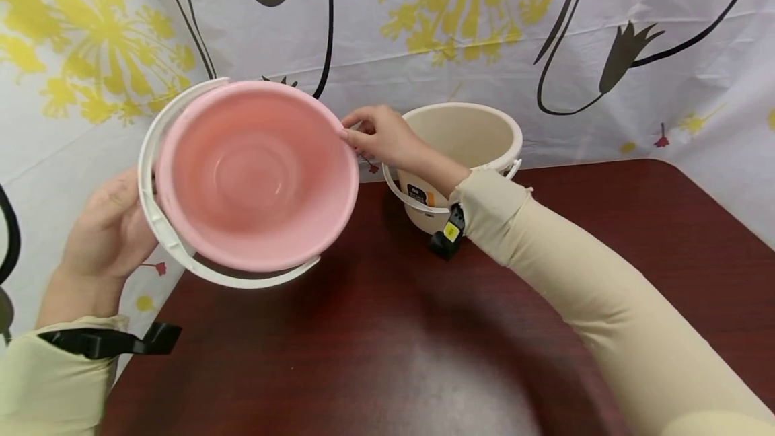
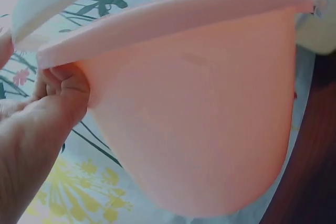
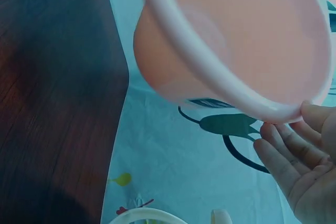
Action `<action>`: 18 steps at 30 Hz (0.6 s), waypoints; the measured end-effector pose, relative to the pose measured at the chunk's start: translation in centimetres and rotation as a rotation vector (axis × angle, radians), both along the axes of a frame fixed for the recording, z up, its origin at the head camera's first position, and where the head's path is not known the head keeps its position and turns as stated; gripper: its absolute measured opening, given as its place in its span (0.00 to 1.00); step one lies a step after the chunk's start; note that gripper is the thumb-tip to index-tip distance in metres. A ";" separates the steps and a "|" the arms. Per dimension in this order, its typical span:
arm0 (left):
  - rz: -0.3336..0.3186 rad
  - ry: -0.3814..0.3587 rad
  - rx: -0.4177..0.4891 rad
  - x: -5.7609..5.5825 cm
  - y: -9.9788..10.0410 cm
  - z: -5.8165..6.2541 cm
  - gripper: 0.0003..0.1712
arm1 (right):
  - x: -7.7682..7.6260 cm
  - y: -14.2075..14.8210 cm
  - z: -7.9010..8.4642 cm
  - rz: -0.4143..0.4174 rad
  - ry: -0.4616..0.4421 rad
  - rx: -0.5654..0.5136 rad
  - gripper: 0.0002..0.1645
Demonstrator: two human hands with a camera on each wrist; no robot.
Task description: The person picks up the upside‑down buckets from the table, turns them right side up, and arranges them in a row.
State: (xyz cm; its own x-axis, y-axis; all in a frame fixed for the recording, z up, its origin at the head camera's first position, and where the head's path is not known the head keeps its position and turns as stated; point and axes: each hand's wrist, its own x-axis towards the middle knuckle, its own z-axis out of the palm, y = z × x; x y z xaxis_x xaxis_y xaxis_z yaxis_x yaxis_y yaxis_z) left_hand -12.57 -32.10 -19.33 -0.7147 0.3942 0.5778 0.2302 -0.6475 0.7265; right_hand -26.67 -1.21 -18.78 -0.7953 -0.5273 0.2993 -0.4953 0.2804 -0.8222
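A pink bucket (image 1: 260, 167) is held up above the left part of the table, its mouth tipped toward the head camera. Its white handle (image 1: 159, 217) hangs around the left and lower side of the rim. My left hand (image 1: 112, 227) grips the rim on the left; in the left wrist view its fingers (image 2: 71, 85) curl under the rim. With thumb and fingers, my right hand (image 1: 387, 136) pinches the opposite side of the rim, as the right wrist view (image 3: 310, 156) also shows. Behind my right forearm a cream bucket (image 1: 466, 130) stands upright on the table, partly hidden.
The dark red-brown table (image 1: 363, 342) reaches back to a white cloth (image 1: 375, 32) printed with yellow flowers and dark stems. The cream bucket's white handle (image 1: 399, 194) hangs down at its front, near a dark label (image 1: 418, 192).
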 end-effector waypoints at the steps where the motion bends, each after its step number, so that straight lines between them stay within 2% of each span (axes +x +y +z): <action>1: -0.029 -0.021 0.048 -0.1 0.0 -0.1 0.28 | 0.1 0.0 0.0 -0.002 -0.028 -0.011 0.14; 5: -0.073 -0.132 0.218 0.0 0.0 -0.6 0.33 | 0.6 -0.3 -0.1 -0.021 -0.100 -0.017 0.16; 11: -0.074 -0.241 0.417 -0.5 0.4 -1.6 0.28 | 1.0 -0.4 -0.2 -0.037 -0.171 -0.013 0.22; 13: -0.057 -0.267 0.479 -0.8 0.6 -2.0 0.27 | 1.1 -0.4 -0.2 -0.036 -0.168 0.007 0.24; 18: -0.019 -0.342 0.539 -1.9 0.8 -2.7 0.26 | 0.9 -0.5 0.0 -0.059 -0.104 0.043 0.23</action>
State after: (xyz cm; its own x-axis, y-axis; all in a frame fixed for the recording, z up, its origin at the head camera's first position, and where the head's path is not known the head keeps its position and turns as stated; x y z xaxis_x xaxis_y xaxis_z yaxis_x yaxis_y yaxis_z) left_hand -14.44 -31.31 -22.01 -0.8895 0.1263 0.4391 0.0278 -0.9443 0.3280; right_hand -25.73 -1.67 -18.78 -0.8509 -0.4890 0.1918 -0.3895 0.3426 -0.8549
